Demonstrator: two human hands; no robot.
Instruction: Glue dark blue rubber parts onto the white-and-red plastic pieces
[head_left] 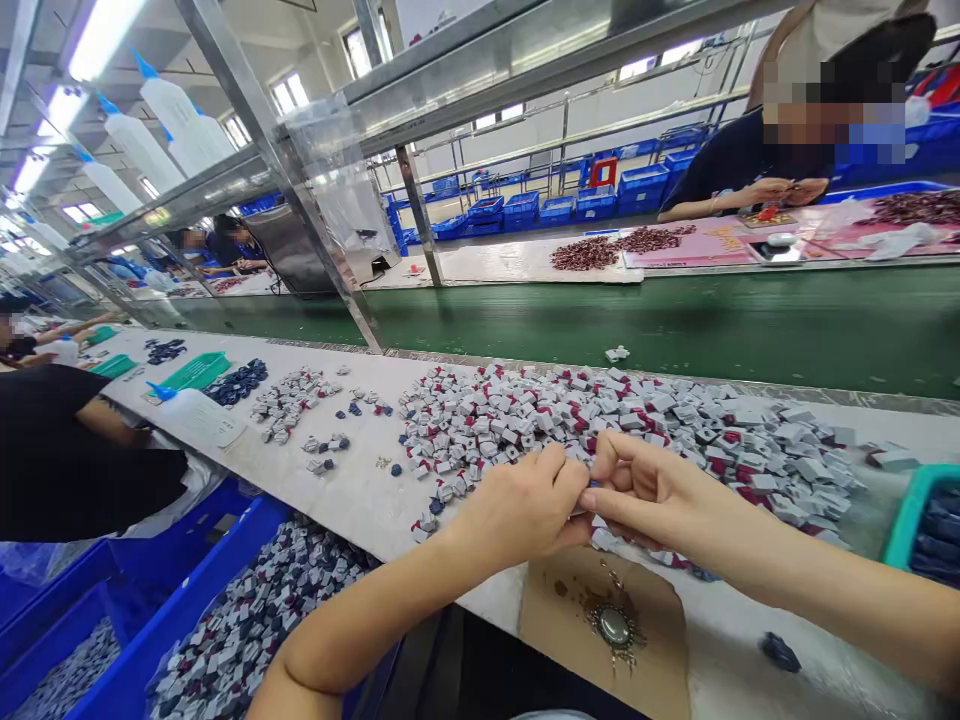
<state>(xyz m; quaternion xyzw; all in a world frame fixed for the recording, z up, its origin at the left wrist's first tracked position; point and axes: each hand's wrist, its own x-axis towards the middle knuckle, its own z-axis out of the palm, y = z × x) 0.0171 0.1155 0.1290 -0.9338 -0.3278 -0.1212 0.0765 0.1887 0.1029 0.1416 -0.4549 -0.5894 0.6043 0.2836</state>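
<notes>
Over the near edge of a large pile of small grey and dark red parts [517, 410], my left hand [525, 500] and my right hand [645, 490] meet fingertip to fingertip. Both are closed around a small part [594, 485], mostly hidden by the fingers; a bit of blue shows. Below the hands lies a piece of brown cardboard [555, 640] with dark stains and a small round dish of liquid [613, 626]. A dark blue part [780, 652] rests on the table to the right of the cardboard.
At right stands a green basket [896, 520] of dark parts. Blue crates [180, 590] of parts are at lower left. A white bottle [199, 415] lies on the table [360, 500]. Beyond runs a green conveyor belt [480, 315]. People work at left and across the belt, under a metal shelf.
</notes>
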